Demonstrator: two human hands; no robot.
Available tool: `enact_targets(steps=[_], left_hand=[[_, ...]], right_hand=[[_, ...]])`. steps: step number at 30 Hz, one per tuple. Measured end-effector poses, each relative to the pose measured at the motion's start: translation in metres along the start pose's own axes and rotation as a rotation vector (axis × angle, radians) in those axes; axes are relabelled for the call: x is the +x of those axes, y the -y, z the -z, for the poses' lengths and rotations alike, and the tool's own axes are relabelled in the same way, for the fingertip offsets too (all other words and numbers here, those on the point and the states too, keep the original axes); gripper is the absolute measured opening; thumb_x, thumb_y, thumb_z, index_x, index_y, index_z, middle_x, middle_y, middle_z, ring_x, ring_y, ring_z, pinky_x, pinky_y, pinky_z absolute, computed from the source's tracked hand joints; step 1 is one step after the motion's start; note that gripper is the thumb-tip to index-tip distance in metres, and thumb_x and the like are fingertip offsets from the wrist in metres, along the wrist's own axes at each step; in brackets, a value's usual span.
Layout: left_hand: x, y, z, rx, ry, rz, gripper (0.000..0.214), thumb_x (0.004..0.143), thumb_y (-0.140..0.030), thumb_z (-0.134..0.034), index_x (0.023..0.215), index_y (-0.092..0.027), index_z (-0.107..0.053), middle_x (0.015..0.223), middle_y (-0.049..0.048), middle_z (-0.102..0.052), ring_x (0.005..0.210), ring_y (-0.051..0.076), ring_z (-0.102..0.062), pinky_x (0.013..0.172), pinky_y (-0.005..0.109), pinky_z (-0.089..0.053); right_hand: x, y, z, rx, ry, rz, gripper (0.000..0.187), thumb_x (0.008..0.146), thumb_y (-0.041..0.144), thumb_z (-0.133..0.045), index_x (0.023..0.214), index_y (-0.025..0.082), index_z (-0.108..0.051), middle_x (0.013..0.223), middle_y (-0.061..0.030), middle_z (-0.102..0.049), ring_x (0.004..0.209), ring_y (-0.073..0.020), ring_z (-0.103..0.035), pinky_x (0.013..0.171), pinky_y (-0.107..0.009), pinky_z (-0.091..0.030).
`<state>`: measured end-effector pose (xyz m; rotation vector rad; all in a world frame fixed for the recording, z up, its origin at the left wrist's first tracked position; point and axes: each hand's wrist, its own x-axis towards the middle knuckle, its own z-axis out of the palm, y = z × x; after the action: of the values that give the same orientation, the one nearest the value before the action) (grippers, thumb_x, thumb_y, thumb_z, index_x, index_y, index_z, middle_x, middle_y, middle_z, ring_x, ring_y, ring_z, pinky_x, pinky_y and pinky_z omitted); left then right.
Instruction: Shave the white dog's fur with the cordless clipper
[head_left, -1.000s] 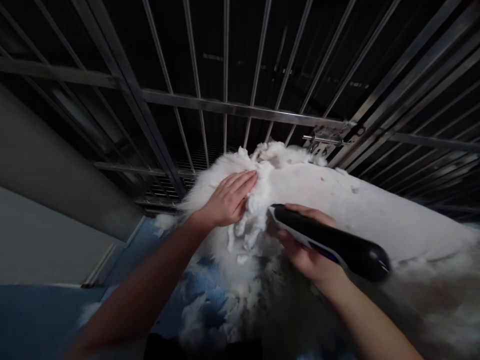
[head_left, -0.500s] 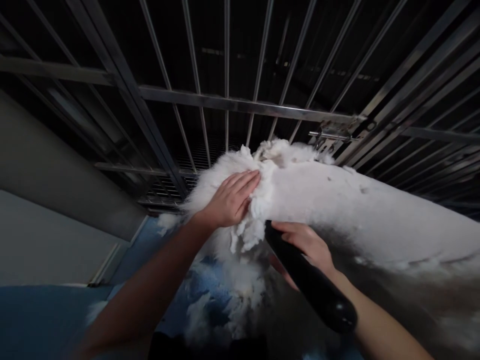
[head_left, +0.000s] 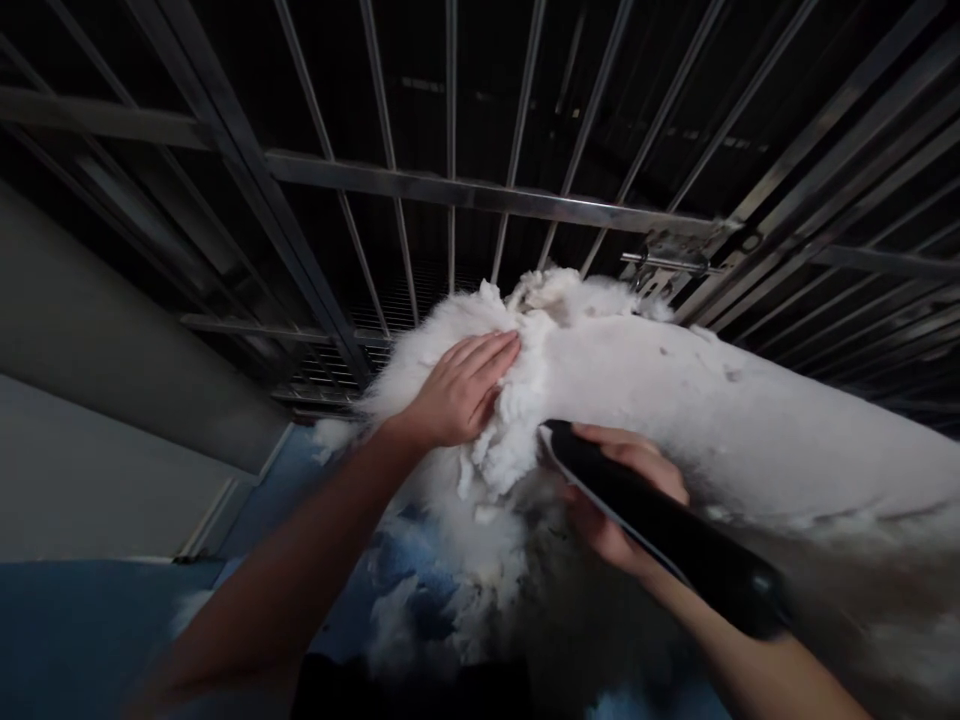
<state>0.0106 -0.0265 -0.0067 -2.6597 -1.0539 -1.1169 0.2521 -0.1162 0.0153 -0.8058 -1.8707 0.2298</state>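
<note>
A white-furred animal [head_left: 705, 410] lies across the middle and right, its back shorn short and smooth. My left hand [head_left: 457, 390] rests flat on a thick fold of loose white fleece [head_left: 502, 440] at the edge of the shorn patch, fingers stretched out. My right hand [head_left: 622, 500] grips a black electric clipper [head_left: 660, 525], whose head touches the fleece just below my left hand. Clumps of cut fur [head_left: 420, 610] hang and lie beneath the hands.
Steel cage bars [head_left: 450, 190] with a latch [head_left: 664, 262] stand right behind the animal. A blue surface [head_left: 82, 630] lies at lower left, beside a grey wall [head_left: 90, 340].
My right hand swung the clipper down and back, then brought its head up to the fleece edge again. My left hand stayed on the fleece.
</note>
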Motion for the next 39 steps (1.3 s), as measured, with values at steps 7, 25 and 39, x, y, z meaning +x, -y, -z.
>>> enact_targets(steps=[7,25,39], left_hand=[[-0.0014,0.0018,0.0004,0.012,0.009,0.012,0.059,0.104,-0.043,-0.025,0.155,-0.014,-0.034,0.154,0.0182,-0.047,0.144,0.029,-0.042,0.117,0.047,-0.033],[-0.0017,0.0009,-0.0001,0.013,0.018,0.026,0.059,0.103,-0.041,-0.026,0.155,-0.015,-0.035,0.153,0.0185,-0.047,0.143,0.030,-0.043,0.116,0.049,-0.035],[-0.0018,0.0020,-0.0019,0.044,-0.006,0.006,0.058,0.104,-0.041,-0.025,0.153,-0.013,-0.039,0.152,0.0178,-0.049,0.141,0.029,-0.045,0.115,0.047,-0.036]], right_hand=[[-0.0035,-0.0025,-0.0006,0.041,0.067,0.059,0.036,0.077,0.029,-0.077,0.107,0.025,-0.056,0.108,-0.0114,-0.075,0.094,-0.0277,-0.075,0.076,-0.043,-0.064],[-0.0042,-0.0074,-0.0013,0.087,0.214,0.150,0.037,0.079,0.029,-0.076,0.110,0.026,-0.057,0.109,-0.0093,-0.077,0.095,-0.0248,-0.076,0.076,-0.039,-0.065],[-0.0042,-0.0087,0.0050,0.088,0.101,0.059,0.039,0.079,0.029,-0.076,0.112,0.027,-0.056,0.109,-0.0101,-0.076,0.096,-0.0261,-0.076,0.078,-0.044,-0.065]])
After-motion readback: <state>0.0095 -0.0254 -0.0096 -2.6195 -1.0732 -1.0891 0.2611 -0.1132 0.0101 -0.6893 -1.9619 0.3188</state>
